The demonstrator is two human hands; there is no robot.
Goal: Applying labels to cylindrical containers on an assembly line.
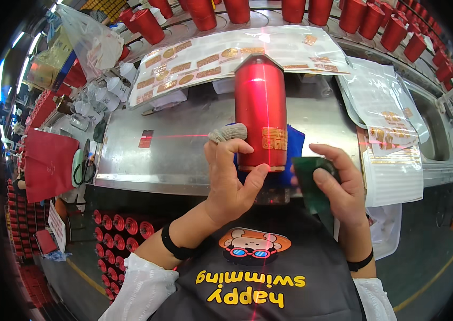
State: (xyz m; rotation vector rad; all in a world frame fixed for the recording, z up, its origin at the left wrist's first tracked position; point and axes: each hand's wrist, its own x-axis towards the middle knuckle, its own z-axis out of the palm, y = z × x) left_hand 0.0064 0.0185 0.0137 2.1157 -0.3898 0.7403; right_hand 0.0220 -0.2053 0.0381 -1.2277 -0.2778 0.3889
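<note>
Red canister (258, 107) with a gold pattern (273, 138) is over the blue cloth (296, 142), at the near edge of the metal worktop (178, 160). The left hand (231, 184) has its fingers grasping the canister's left side. In the right hand (344, 184), the fingers are holding a dark green flat piece (306, 179), near the canister

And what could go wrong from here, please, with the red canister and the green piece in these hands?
The red canister is round and smooth, and the left hand grips only its near end, so it might roll or slip.
The green piece in the right hand could perhaps scuff the gold marking if it rubbed hard.
The canister's far end might disturb the gold-printed sheet behind it.
</note>
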